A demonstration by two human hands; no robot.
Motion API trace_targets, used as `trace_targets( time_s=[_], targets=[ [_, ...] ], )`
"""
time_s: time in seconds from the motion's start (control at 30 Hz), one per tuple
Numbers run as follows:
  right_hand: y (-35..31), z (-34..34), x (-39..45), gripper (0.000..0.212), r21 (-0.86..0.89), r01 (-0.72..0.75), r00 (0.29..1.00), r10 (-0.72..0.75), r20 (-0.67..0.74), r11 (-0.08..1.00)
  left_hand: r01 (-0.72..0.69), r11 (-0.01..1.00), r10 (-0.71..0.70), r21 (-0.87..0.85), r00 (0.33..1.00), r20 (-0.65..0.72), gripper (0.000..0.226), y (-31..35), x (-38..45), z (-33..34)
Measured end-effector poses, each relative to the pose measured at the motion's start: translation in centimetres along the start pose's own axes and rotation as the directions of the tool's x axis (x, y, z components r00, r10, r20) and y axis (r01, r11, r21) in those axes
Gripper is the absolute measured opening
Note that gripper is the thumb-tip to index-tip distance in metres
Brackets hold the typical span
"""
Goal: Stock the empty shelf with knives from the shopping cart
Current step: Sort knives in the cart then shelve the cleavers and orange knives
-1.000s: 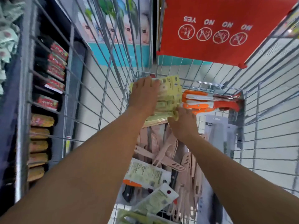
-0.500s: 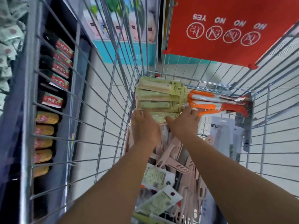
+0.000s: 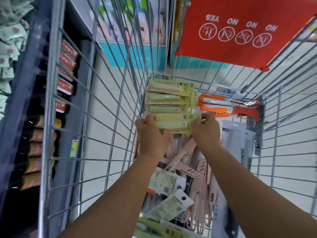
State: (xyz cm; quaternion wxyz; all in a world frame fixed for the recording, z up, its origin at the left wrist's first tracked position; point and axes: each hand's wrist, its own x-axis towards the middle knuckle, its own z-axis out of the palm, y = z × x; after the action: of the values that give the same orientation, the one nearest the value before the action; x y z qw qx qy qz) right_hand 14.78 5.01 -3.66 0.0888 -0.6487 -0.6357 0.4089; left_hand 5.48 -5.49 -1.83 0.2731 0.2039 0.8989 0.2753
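Carded green knives gripped in the wire shopping cart

The nearest pale-green carded knife pack is grasped by left hand and right hand; the stack at 12 o'clock could slide if jostled.

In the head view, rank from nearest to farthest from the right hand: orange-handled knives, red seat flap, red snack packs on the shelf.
From the right hand:
1. Orange-handled knives, just beyond it.
2. Red seat flap, above, far end.
3. Red snack packs, outside the cart, left.
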Motion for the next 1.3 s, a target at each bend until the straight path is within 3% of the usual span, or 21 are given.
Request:
trace_targets(
  time_s=[0.13, 0.2, 0.27, 0.43, 0.6, 0.73, 0.83, 1.0, 1.13, 1.3],
  targets=[
    [-2.2, -0.1, 1.0, 0.027, 0.175, 0.076, 0.991, -0.055, -0.121, 0.982, -0.09, 0.994, 0.085, -0.056, 0.992, -0.093, 0.046, 2.3, 2.3, -0.7],
    [-3.4, 0.2, 2.2, 0.032, 0.181, 0.081, 0.991, -0.06, -0.116, 0.98, -0.128, 0.992, 0.125, -0.016, 0.986, -0.109, 0.05, 3.5, 4.5, -1.0],
    [-4.0, 0.7, 3.5, 0.041, 0.129, 0.099, 0.995, -0.095, -0.036, 0.987, -0.165, 0.982, 0.17, 0.086, 0.984, -0.058, 0.062, 4.0, 6.5, -0.9],
    [-4.3, 1.1, 4.9, 0.055, -0.032, 0.191, 0.959, -0.18, 0.22, 0.981, -0.247, 0.896, 0.164, 0.368, 0.956, 0.243, 0.086, 3.3, 8.6, -0.9],
    [-3.4, 0.1, 3.7, 0.063, -0.126, 0.318, 0.923, -0.276, 0.267, 0.94, -0.305, 0.856, 0.212, 0.417, 0.944, 0.254, 0.094, 2.3, 7.3, -1.0],
    [-1.3, 0.0, 1.3, 0.058, -0.089, 0.281, 0.952, -0.267, 0.148, 0.955, -0.257, 0.917, 0.225, 0.305, 0.965, 0.136, 0.077, 0.8, 3.6, 0.2],
    [1.0, 0.4, -1.8, 0.048, -0.1, 0.213, 0.974, -0.203, 0.099, 0.972, -0.2, 0.906, 0.158, 0.373, 0.977, 0.142, 0.062, -0.6, -0.1, 0.9],
    [4.1, 1.0, -6.7, 0.04, -0.284, 0.126, 0.982, -0.08, 0.169, 0.95, -0.191, 0.853, 0.095, 0.486, 0.972, 0.215, 0.05, -2.9, -5.0, 1.8],
    [6.0, 0.9, -9.3, 0.042, -0.3, 0.22, 0.954, -0.14, 0.266, 0.928, -0.315, 0.763, 0.129, 0.564, 0.93, 0.345, 0.05, -4.4, -6.4, 2.1],
    [7.2, 0.5, -11.7, 0.043, -0.281, 0.216, 0.94, -0.121, 0.319, 0.935, -0.312, 0.818, 0.141, 0.483, 0.923, 0.358, 0.033, -4.9, -7.9, 1.7]
  ],
)
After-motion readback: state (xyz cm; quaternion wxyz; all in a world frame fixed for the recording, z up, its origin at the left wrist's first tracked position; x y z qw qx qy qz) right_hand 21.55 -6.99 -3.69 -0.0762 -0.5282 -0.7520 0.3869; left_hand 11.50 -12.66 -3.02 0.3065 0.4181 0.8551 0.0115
